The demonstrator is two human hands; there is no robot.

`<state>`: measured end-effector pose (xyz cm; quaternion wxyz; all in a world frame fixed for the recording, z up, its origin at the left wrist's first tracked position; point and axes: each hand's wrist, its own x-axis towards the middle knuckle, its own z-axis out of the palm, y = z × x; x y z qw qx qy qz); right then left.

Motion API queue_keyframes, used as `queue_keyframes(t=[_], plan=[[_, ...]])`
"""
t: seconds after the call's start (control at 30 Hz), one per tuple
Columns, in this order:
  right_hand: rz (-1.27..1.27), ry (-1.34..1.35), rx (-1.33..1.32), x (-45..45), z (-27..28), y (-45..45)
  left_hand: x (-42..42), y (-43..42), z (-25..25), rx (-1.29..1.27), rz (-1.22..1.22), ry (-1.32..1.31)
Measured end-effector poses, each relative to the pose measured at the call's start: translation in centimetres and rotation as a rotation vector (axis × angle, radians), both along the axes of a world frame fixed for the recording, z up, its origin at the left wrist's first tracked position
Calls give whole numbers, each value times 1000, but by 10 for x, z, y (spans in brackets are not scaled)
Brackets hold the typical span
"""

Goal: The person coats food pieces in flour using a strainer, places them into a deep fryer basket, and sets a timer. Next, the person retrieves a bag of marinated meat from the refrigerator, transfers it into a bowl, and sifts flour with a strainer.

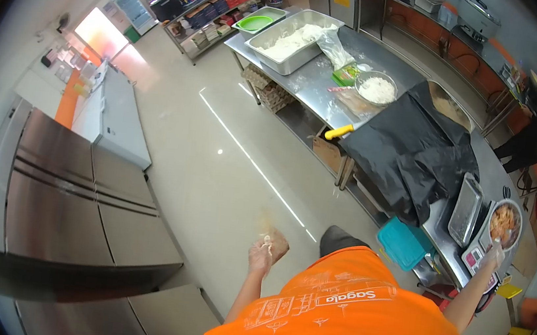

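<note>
My left hand [261,257] is raised over the floor in front of my orange shirt, its fingers drawn together around something small and pale that I cannot make out. At the right, my right hand [494,254] is at the near rim of a bowl [519,219] of orange-coloured food [504,222]. A pale covering shows on that hand, and its fingertips are too small to tell. The bowl rests on a white scale [474,257]. Beside the scale lies a metal tray [466,210].
Black plastic [409,150] covers part of the steel table [318,80]. A yellow handle [339,132] sticks out over its edge. Farther back are a bowl of white flakes [377,89] and a deep pan of white powder [289,41]. Steel fridges [60,190] line the left.
</note>
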<state>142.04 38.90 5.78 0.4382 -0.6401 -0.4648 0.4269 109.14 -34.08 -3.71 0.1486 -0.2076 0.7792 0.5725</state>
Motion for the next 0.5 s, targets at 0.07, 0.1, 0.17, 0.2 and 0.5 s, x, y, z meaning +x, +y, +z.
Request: queue_keyframes(t=[0.07, 0.1, 0.17, 0.2, 0.5], plan=[[72, -20, 76, -79, 29, -11, -57, -26, -21, 35, 3, -3], [134, -41, 124, -118, 30, 0, -86, -37, -30, 49, 7, -6], [128, 130, 121, -237, 52, -1, -144, -44, -6, 57, 82, -43], [193, 144, 141, -298, 53, 8, -174, -46, 3, 62, 125, -62], [513, 508, -148, -812, 15, -141, -397, -149, -6, 71, 247, 2]])
